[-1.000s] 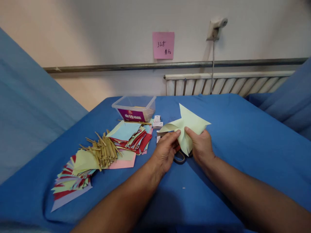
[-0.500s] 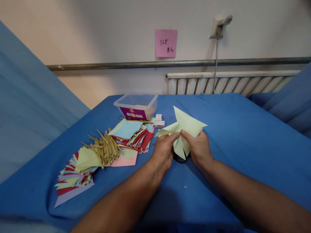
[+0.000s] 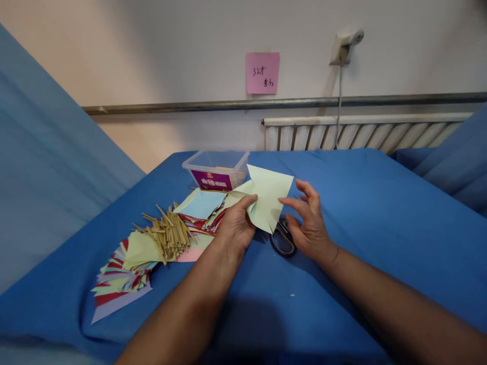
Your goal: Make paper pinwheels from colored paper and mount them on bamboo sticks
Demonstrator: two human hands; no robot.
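Over the blue cloth (image 3: 361, 213), the left hand (image 3: 236, 228) pinches a half-folded green paper (image 3: 266, 200); the right hand (image 3: 308, 223) hovers spread beside it, above scissors (image 3: 282, 241). Many sheets (image 3: 198, 208) and sticks (image 3: 171, 233) look unused.

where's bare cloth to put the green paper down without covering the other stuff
The blue cloth is bare to the right of the right hand, out to the far edge, and in front of the scissors. It is crowded left of the left hand: coloured paper piles, sticks, plastic box.
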